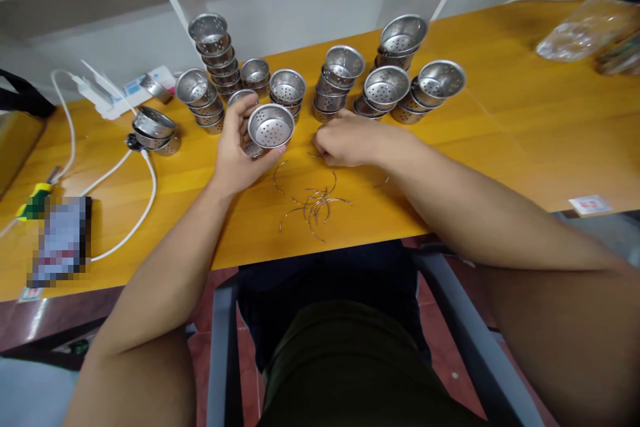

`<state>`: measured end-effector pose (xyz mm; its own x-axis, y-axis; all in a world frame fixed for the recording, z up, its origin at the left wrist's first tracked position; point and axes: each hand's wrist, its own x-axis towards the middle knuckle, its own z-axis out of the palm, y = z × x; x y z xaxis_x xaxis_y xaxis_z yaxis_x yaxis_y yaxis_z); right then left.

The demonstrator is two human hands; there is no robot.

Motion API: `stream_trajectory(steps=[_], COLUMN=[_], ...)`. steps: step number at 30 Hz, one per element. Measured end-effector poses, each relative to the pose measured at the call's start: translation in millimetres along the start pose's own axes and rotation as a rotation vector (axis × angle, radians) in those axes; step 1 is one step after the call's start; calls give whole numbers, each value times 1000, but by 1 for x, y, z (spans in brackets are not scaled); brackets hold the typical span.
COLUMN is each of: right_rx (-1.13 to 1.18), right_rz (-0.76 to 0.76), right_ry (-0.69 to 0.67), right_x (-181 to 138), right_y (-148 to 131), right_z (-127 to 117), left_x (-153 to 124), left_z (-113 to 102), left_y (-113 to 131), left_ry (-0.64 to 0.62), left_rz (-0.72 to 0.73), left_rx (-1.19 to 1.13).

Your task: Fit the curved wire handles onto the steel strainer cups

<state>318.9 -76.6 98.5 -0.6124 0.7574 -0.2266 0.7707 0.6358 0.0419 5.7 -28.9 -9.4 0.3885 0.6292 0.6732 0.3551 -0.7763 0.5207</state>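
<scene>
Beyond wire-handle pile (315, 205), left hand (234, 155) gripped perforated steel strainer basket (271, 125), fingers curled round wall, mouth tilted up. Right hand (350, 140) just behind pile, fingertips bunched, contents unclear. Steady hold with rim exposed seemed wise.

Left hand (234, 150): grip closed round the perforated cup (271, 125), thumb under its lower rim, fingers up behind its left side. The left wrist sits below-left of the cup, slightly bent. The left forearm is bare and runs down-left from there to the frame bottom.

Right hand (350, 140): just right of the cup, knuckles up, fingers curled under, tips drawn together and pointing toward the cup. Anything between them is hidden. The right forearm is bare and extends right and down from cup level. The hands are apart, not touching.
</scene>
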Motion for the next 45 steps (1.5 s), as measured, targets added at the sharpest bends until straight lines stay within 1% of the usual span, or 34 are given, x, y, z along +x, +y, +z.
stream_trajectory(steps=[2, 6, 8, 13, 17, 19, 22, 27, 32, 34, 39, 43, 45], right_rx=[0, -48, -86, -118, -118, -79, 43, 297, 570, 673, 901, 924, 920], right_rz=[1, -46, -37, -18, -25, -34, -4, 82, 89, 80, 89, 96, 93], right_ry=[-26, 1, -9, -86, -103, -85, 28, 307, 488, 552, 648, 696, 691], right_x=[0, 0, 2, 3, 3, 2, -1, -12, -14, -11, -4, -4, -4], right_y=[2, 3, 0, -7, -9, -8, -4, 11, 20, 20, 15, 6, 1], right_z=[-2, 0, 1, -3, -4, -4, -4, 0, 15, 21, 29, 28, 26], left_x=[-1, -2, -3, -2, -3, -2, 0, 2, 1, 1, -1, -5, -7], left_z=[-1, -2, -2, -3, -4, -4, -3, -2, -3, -1, 4, 9, 12], left_y=[5, 10, 10, 7, 7, 8, 9, 4, 1, 2, 5, 8, 11], left_ry=[-6, -29, -27, -26, -40, -36, -15, 50, 132, 134, 73, 18, -8], left_rz=[4, -18, -10, -18, -16, -7, -25, -60, -19, -20, -45, -42, -38], left_rx=[-1, 11, -6, -31, -37, -31, -18, 7, 77, 61, 19, -17, -46])
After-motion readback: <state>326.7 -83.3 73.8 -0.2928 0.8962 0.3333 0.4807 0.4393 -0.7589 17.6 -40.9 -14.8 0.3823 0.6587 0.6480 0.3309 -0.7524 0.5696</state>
